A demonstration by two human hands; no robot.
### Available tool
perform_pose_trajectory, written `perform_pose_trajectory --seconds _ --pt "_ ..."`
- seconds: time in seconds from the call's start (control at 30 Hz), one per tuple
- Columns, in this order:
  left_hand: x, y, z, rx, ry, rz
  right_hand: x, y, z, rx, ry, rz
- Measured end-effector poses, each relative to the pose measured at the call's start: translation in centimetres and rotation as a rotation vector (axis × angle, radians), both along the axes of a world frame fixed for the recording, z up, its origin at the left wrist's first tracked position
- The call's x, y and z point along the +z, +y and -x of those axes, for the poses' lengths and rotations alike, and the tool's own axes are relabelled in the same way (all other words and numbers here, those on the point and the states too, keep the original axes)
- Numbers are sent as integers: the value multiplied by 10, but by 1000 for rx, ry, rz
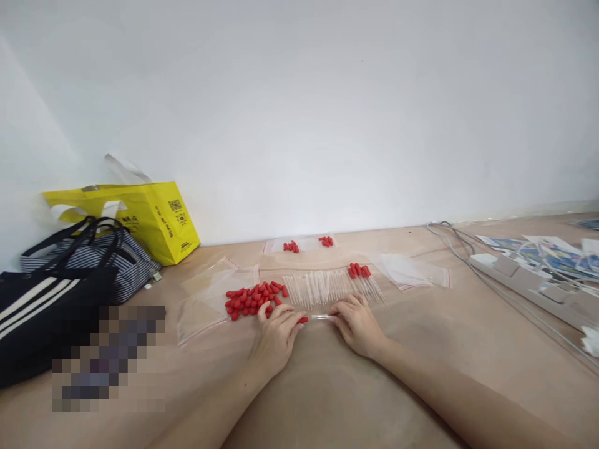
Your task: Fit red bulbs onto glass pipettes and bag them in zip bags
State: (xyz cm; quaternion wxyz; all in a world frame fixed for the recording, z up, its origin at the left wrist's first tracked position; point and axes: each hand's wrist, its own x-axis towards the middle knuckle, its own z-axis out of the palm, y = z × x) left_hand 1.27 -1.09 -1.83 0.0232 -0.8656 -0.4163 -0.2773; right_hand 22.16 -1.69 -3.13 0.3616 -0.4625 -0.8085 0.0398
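Holding a red dropper bulb (pixel 304 320) and a clear dropper tube (pixel 321 317) end to end, just apart.
Pinching the bulb in the left hand (pixel 277 332), the tube in the right hand (pixel 359 325), with each grip narrow; with both long axes roughly parallel to the far edge of the counter (pixel 309 386), well out from it; pointing the tube's free end left, toward the bulb.
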Motion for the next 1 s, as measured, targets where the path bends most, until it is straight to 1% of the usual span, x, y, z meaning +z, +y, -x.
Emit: perform_pose_trajectory --seconds 0.27,0.47,0.57,0.77,0.87,1.0 --pt "3 -1 -4 -6 -61 0 -1 0 4 20 -23 -37" --pt "4 -3 -7 41 -92 62 -4 -1 7 83 -39 -147" --pt "3 -4 -8 42 -110 99 -5 -1 7 113 -27 -182" --pt "4 -6 -8 2 -117 101 -3 -2 5 133 -106 -267" --pt "5 -8 -8 -38 -111 92 -1 -3 5 157 -142 -322" --pt "6 -12 -11 -70 -108 79 2 -5 6 179 -132 -363"
